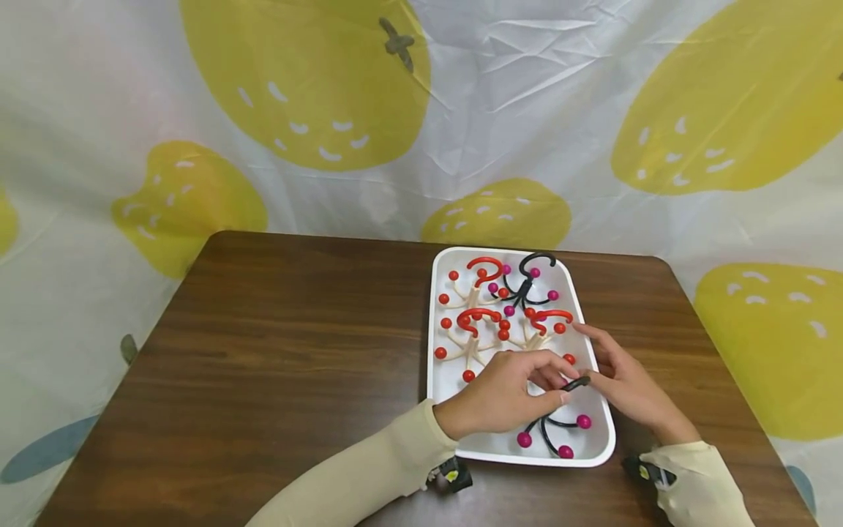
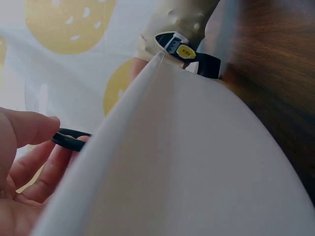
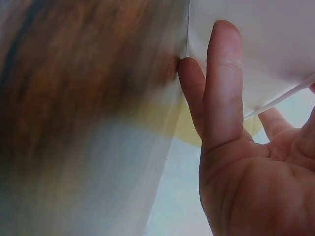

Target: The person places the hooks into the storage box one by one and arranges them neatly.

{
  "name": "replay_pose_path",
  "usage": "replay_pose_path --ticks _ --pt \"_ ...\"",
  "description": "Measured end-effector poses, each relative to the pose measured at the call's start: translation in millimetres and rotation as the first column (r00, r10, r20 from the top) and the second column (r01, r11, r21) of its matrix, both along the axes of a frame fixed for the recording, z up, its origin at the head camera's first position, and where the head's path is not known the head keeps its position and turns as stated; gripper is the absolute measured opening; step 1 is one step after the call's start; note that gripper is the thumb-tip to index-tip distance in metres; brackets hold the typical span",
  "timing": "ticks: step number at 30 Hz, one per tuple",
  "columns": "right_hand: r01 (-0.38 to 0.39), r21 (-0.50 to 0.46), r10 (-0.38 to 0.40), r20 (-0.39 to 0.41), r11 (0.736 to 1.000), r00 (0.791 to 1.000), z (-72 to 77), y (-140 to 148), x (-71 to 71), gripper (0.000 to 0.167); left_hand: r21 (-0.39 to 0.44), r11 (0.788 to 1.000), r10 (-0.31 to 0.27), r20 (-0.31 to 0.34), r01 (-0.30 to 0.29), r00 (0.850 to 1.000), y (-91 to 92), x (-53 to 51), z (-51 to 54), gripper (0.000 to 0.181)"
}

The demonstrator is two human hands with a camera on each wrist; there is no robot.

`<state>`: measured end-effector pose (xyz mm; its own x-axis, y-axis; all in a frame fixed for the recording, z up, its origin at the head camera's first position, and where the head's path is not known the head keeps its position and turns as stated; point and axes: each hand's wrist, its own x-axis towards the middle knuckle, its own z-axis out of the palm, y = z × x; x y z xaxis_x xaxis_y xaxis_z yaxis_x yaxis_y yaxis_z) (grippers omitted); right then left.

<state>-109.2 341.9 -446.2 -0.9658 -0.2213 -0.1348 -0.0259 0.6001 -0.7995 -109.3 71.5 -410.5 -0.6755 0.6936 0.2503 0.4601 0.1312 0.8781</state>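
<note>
A black claw hanger (image 1: 576, 383) with magenta ball tips sits at the near end of a white tray (image 1: 487, 448). My left hand (image 1: 503, 391) pinches its hook between thumb and fingers, above the splayed arms. The left wrist view shows the pinched black hook (image 2: 71, 140) beyond the tray wall (image 2: 197, 147). At the tray's right rim is my right hand (image 1: 635, 388), its thumb close to the hook's end; whether they touch I cannot tell. Straight fingers (image 3: 224, 83) of that hand lie along the tray's outer side in the right wrist view.
Further up the tray lie a second black hanger (image 1: 524, 287) and several cream hangers with red hooks and red balls, one at the back left (image 1: 474, 296). Brown wooden tabletop (image 1: 283, 344) surrounds the tray. A fruit-patterned cloth (image 1: 316, 197) hangs behind.
</note>
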Motion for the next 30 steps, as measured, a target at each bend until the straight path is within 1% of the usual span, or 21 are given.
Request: replay_pose_path --ticks 4,8,10,11,14,17,23,27,29,30 --pt "0.001 0.012 -0.001 -0.002 1.000 1.000 0.6 0 0.9 0.078 -0.022 1.000 -0.007 0.048 0.008 0.999 0.1 1.2 1.3 0.023" --pt "0.005 0.026 -0.005 0.000 1.000 1.000 1.5 0 0.4 0.077 -0.015 1.000 -0.022 0.106 0.024 0.994 -1.1 1.7 3.3 0.025" --pt "0.004 0.029 -0.004 0.001 1.000 1.000 1.7 0 0.3 0.077 -0.007 1.000 -0.028 0.115 0.029 0.993 -2.1 1.7 3.9 0.026" --pt "0.004 0.030 -0.004 0.002 1.000 1.000 1.5 -1 0.5 0.077 -0.007 1.000 -0.028 0.109 0.029 0.994 -2.9 1.6 4.2 0.026" --pt "0.004 0.030 -0.004 0.002 1.000 1.000 0.7 0 1.4 0.076 -0.022 0.999 -0.026 0.057 0.027 0.998 -5.5 1.4 5.8 0.028" --pt "0.005 0.030 -0.005 0.002 1.000 1.000 -0.1 0 1.9 0.076 -0.052 0.998 -0.019 -0.016 0.018 1.000 -8.8 1.1 8.6 0.029" --pt "0.000 0.052 0.001 -0.005 0.999 1.000 1.5 2 1.7 0.076 -0.069 0.998 -0.001 -0.127 -0.008 0.992 -18.1 0.6 15.8 0.034" --pt "-0.003 0.120 0.008 -0.039 0.993 0.999 7.0 -1 3.1 0.074 -0.072 0.997 0.020 -0.180 -0.034 0.983 -28.9 -0.1 22.9 0.035" --pt "0.002 0.170 0.011 -0.074 0.985 0.997 14.5 -3 4.4 0.069 -0.077 0.996 0.034 -0.193 -0.050 0.981 -37.1 -1.1 27.4 0.035" --pt "0.006 0.197 0.013 -0.092 0.980 0.996 19.6 -4 5.2 0.067 -0.082 0.994 0.049 -0.202 -0.067 0.978 -42.0 -1.7 30.1 0.036"
